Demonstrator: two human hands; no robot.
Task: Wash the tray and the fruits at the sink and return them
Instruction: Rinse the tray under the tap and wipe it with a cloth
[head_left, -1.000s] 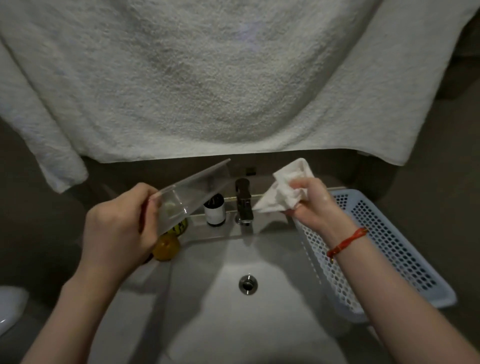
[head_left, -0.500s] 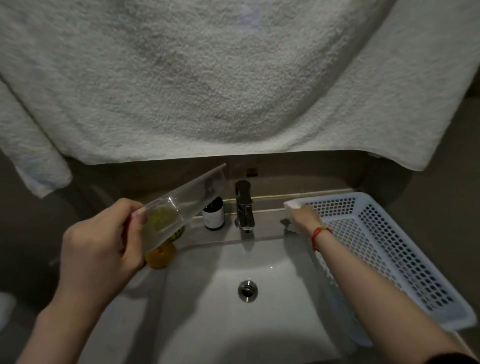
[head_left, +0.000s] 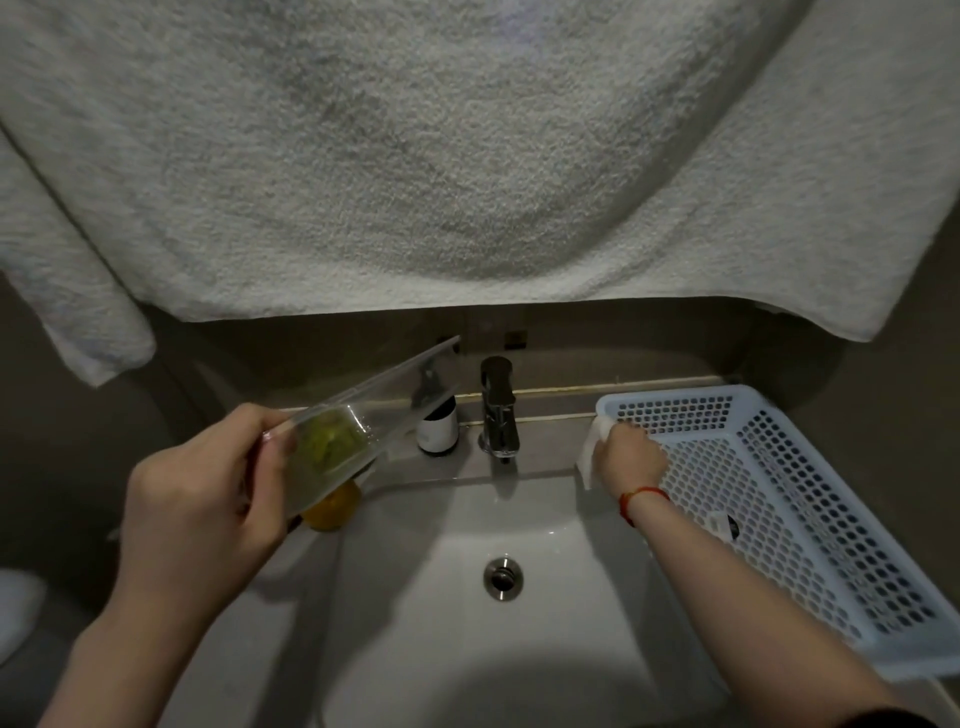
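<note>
A white sink (head_left: 545, 525) with a metal drain (head_left: 503, 578) is set in a pale tabletop (head_left: 545, 441), and a chrome tap (head_left: 498, 410) is seen at its far edge beside a small dark bottle (head_left: 437, 428). A large white towel (head_left: 441, 156) is hung across the wall above. A pale blue perforated basket (head_left: 810, 519) is stood on the right. At the left, the clear tray (head_left: 358, 431) is held tilted in the air by the left hand (head_left: 208, 499), its fingers curled round the near end. A green fruit (head_left: 332, 441) is seen through the tray and an orange fruit (head_left: 332, 512) lies below it on the tabletop. A white tissue (head_left: 595, 452) is gripped by the right hand (head_left: 631, 457) at the basket's far left corner; a red bracelet (head_left: 644, 496) is worn on that wrist.
</note>
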